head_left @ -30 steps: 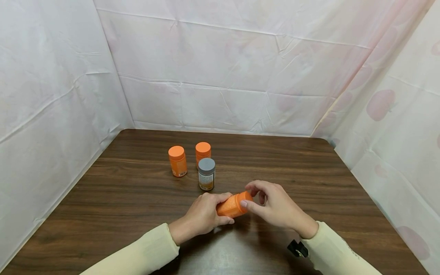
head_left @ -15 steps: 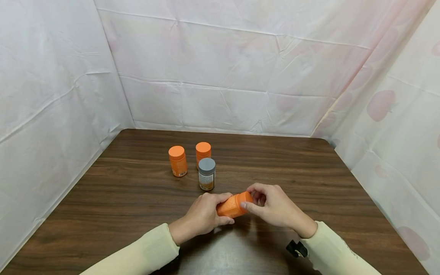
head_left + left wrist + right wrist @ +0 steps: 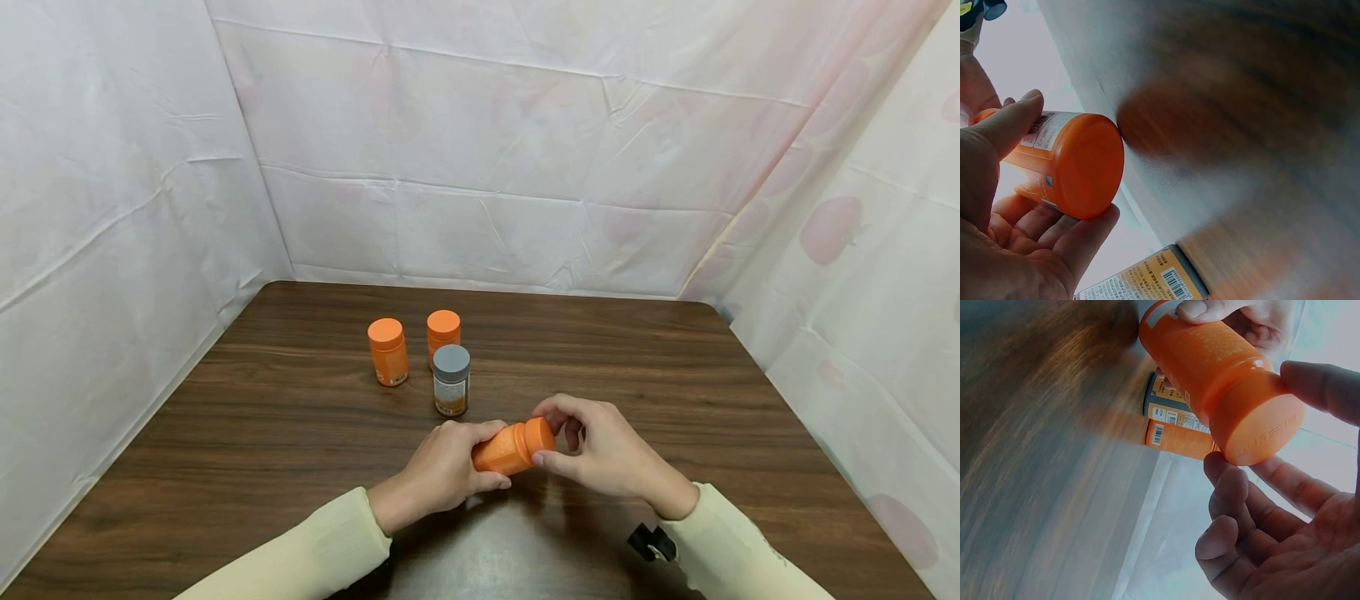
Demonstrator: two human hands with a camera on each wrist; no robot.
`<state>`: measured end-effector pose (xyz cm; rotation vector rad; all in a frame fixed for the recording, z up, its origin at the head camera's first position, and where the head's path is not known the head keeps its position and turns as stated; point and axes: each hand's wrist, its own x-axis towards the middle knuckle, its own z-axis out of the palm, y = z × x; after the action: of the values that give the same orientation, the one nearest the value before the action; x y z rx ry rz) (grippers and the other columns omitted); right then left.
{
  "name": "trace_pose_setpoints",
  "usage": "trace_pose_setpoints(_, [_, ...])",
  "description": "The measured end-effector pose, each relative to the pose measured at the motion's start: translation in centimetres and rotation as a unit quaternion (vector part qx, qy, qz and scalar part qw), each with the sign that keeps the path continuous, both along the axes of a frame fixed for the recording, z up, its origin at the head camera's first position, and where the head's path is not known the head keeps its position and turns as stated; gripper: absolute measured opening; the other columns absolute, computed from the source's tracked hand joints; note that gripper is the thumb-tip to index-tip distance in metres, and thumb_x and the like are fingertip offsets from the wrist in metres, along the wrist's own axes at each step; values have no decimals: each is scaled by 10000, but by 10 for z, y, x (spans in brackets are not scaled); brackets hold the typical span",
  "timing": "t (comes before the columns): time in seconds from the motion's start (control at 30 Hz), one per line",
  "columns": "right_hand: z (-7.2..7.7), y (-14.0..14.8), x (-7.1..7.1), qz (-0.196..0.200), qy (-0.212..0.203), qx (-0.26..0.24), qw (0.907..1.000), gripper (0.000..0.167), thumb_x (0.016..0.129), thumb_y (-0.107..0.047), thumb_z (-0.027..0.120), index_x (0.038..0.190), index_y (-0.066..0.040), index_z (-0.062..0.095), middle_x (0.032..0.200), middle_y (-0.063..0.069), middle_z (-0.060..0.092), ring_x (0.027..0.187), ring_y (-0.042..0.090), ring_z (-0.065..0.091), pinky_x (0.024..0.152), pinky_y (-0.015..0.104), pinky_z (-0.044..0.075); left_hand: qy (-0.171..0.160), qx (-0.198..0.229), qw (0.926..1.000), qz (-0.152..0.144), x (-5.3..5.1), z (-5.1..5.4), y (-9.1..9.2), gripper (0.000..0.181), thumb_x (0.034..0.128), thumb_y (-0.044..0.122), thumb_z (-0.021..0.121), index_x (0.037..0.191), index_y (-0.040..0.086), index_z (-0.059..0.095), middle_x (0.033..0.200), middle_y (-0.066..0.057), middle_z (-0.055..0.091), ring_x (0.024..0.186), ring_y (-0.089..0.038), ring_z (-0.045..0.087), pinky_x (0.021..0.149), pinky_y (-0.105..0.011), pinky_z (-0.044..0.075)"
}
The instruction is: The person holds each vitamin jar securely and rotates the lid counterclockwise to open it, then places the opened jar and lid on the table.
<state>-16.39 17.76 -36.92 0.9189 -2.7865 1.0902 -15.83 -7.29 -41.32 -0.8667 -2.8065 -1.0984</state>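
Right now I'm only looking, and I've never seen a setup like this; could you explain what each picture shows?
There is no machine at work here, just a person's two bare hands. The widest picture comes from a camera worn on the head, looking forward and down. The two closer ones come from cameras on the wrists, one for each hand.

The left hand grips a tilted orange bottle, while the right hand holds its orange lid between thumb and fingers. Beyond them on the brown table stand a second orange bottle, a third orange bottle and a gray-capped bottle.
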Motion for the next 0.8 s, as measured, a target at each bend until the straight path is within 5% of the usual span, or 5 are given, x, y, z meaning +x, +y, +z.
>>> trace_pose_setpoints(0.8, [5,4,2,109,303,-30,9995,445,761,-166,916,1126,-241,672,840,-46,647,696,195,585,598,254,472,-60,44,10000,-39,-1,0,0,485,769,289,924,1202,290,708,913,145,670,752,-40,587,688,-256,483])
